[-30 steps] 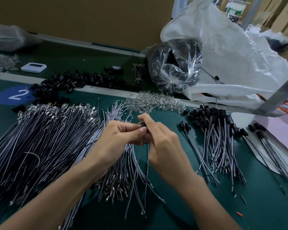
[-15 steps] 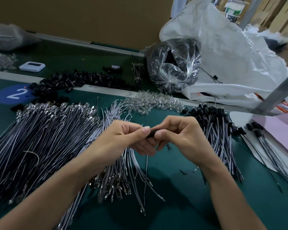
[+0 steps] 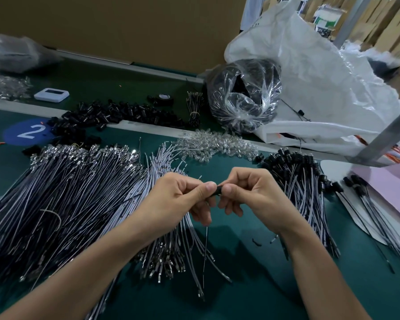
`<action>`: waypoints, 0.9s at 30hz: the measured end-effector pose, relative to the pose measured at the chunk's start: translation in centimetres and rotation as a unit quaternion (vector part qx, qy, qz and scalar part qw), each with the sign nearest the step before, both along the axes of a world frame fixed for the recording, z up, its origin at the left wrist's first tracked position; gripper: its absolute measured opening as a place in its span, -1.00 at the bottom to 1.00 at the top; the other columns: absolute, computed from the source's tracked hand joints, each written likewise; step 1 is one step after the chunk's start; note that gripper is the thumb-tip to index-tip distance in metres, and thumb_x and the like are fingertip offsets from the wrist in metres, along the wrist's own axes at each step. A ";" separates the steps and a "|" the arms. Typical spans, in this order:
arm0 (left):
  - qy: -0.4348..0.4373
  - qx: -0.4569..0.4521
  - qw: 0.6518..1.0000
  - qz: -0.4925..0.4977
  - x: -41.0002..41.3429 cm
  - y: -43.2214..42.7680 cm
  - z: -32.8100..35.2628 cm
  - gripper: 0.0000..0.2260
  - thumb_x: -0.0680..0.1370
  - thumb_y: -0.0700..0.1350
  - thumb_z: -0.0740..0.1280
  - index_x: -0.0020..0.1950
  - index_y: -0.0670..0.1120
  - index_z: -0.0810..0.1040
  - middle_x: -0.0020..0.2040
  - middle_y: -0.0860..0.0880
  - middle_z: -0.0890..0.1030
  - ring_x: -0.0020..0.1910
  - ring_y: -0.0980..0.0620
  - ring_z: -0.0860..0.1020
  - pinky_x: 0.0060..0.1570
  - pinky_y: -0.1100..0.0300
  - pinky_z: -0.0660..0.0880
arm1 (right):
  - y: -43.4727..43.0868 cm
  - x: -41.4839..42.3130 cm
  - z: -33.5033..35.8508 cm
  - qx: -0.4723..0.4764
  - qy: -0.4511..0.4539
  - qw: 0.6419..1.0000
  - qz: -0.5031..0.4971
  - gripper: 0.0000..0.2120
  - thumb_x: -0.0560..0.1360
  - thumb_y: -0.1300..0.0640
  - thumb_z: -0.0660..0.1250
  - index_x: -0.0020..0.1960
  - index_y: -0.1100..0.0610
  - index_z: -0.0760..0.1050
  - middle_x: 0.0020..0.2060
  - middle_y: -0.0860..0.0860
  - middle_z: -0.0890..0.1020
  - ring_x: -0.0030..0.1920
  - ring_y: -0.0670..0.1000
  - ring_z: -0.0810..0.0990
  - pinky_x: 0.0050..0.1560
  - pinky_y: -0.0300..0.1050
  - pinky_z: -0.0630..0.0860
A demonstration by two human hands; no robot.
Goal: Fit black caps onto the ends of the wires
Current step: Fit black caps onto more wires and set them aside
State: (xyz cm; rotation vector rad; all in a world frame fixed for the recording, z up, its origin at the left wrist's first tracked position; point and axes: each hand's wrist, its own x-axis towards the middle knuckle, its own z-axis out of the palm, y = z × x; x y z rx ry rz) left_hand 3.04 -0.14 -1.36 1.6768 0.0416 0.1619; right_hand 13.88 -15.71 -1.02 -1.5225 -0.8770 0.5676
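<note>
black cap [image 3: 218, 190] held on the near side of the clear bulb pile [image 3: 215, 144], long axis left-right; right hand [image 3: 252, 195] pinches it, left hand [image 3: 178, 197] pinches the wire [image 3: 206, 245] at its left end, so push likely goes sideways, hands together

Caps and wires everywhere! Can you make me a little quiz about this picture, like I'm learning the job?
1. True or false: the left hand is flat and empty.
2. What do it and the right hand pinch together? A. cap B. spoon C. ball
3. Fill in: the blue disc shows the number ___.
Key: 1 false; 2 A; 3 "2".
</note>
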 end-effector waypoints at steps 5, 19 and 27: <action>-0.004 -0.005 0.998 -0.059 -0.1 0.0 0.4 -0.72 0.53 0.01 0.24 -0.22 -0.14 0.60 -0.43 -0.06 0.63 -0.42 0.07 0.61 -0.21 0.19 0.55 | -0.6 0.1 0.7 0.015 -0.004 0.999 0.035 -0.91 0.43 0.18 0.45 -0.22 0.14 0.57 -0.39 0.09 0.64 -0.44 -0.04 0.57 -0.46 -0.25 0.43; 0.035 -0.103 0.992 0.062 0.5 0.3 -0.1 -0.71 0.47 0.03 0.30 -0.19 -0.18 0.66 -0.31 -0.17 0.69 -0.34 -0.02 0.68 -0.30 0.27 0.58 | -0.1 0.9 -1.0 -0.212 -0.304 0.920 -0.126 -0.80 0.40 0.17 0.53 -0.04 -0.04 0.61 -0.17 -0.20 0.56 -0.23 -0.08 0.51 -0.17 -0.41 0.36; 0.032 -0.089 0.993 0.066 0.7 0.2 -0.7 -0.73 0.47 -0.04 0.32 0.00 -0.20 0.68 -0.13 -0.11 0.73 -0.13 -0.01 0.71 -0.15 0.19 0.63 | 1.5 -1.3 -1.0 -0.031 -0.233 0.965 -0.115 -0.66 0.46 0.27 0.47 0.22 0.10 0.61 -0.09 -0.04 0.73 -0.10 -0.13 0.69 0.01 -0.21 0.60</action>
